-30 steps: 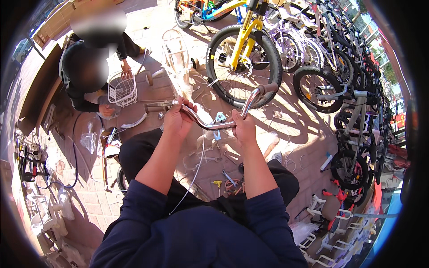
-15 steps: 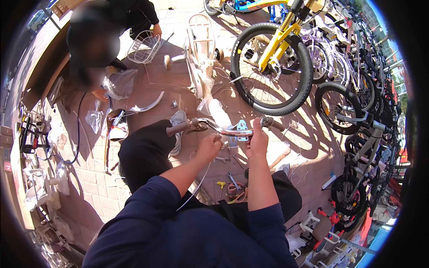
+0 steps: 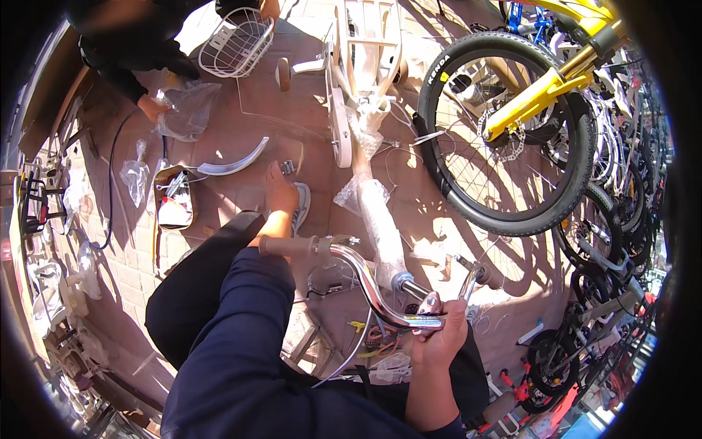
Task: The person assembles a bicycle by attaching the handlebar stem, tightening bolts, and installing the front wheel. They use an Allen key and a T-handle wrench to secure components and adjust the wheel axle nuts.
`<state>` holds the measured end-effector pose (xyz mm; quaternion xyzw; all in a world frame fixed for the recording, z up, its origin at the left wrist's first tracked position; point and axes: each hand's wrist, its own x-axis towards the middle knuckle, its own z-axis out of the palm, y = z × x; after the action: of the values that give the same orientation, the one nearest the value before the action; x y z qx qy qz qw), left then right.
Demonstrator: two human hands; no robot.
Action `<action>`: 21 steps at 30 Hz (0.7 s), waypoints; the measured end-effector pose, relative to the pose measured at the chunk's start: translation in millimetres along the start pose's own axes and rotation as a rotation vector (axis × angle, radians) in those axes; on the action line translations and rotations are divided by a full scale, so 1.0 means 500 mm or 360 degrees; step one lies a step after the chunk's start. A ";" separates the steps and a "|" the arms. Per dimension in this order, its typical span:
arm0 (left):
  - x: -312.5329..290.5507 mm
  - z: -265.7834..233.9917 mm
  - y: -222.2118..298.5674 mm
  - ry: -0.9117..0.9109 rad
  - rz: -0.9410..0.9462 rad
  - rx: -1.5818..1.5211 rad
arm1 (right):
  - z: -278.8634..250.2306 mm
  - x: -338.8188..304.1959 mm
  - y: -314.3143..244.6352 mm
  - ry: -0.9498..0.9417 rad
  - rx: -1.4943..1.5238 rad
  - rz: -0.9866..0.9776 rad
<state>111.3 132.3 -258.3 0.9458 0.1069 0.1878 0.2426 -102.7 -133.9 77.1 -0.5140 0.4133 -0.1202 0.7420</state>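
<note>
My right hand (image 3: 442, 338) is closed around the middle of a curved chrome handlebar (image 3: 367, 282), by its clamp, and holds it tilted above my lap. A brown grip (image 3: 292, 247) covers the handlebar's left end, crossing in front of my left forearm. My left hand (image 3: 281, 192) reaches down beside my shoe (image 3: 301, 207), close to a small metal part (image 3: 288, 167) on the bricks. One finger of it points out toward that part; the others are largely hidden. A pale cable (image 3: 356, 344) runs down from the handlebar area.
A bubble-wrapped bike frame (image 3: 376, 223) lies ahead. To the right stand a yellow-forked bike's wheel (image 3: 512, 218) and rows of bicycles. At far left a co-worker's hand (image 3: 153, 110) touches clear plastic, near a wire basket (image 3: 238, 45). A curved fender (image 3: 235, 162) and tool pouch (image 3: 175, 212) lie left.
My left hand has moved from beside the handlebar, forward and left toward the small metal part. My right hand has lowered the handlebar toward my lap, and my view has leaned forward.
</note>
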 end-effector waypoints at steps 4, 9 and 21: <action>0.059 0.043 -0.063 -0.0373 0.0189 0.0008 | 0.005 -0.014 -0.017 -0.0039 0.0012 0.0063; 0.083 0.031 -0.054 -0.0615 0.0134 0.0086 | 0.020 -0.022 -0.006 0.0169 -0.0014 -0.0103; 0.434 -0.376 0.093 -0.1385 0.0608 0.0374 | 0.035 0.016 -0.011 -0.0060 0.0111 0.0150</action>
<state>236.6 234.6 -16.7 0.9602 -0.1594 -0.1971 0.1175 -83.3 -129.5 80.1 -0.4700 0.4185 -0.0898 0.7720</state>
